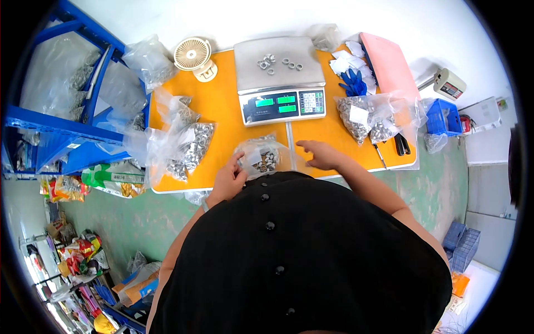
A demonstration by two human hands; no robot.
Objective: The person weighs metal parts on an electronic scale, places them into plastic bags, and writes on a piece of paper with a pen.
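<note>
A clear plastic bag (268, 160) with small metal rings in it lies at the table's front edge, close against my body. My left hand (228, 177) is at the bag's left side, its fingers bent onto the plastic. To the right of the bag, my right hand (322, 155) has its index finger stretched out and its thumb apart, near the loose plastic. Beyond the bag stands a digital scale (281, 106) with lit green displays. Several loose metal rings (270, 59) lie on its steel pan (303, 75).
Bags of metal rings (199, 146) lie left on the orange table (222, 114), and more bags (356, 114) lie right. Around them are a small fan (193, 54), blue gloves (354, 83), a pen (380, 156) and a black stapler-like object (401, 145). A blue rack (67, 129) stands left.
</note>
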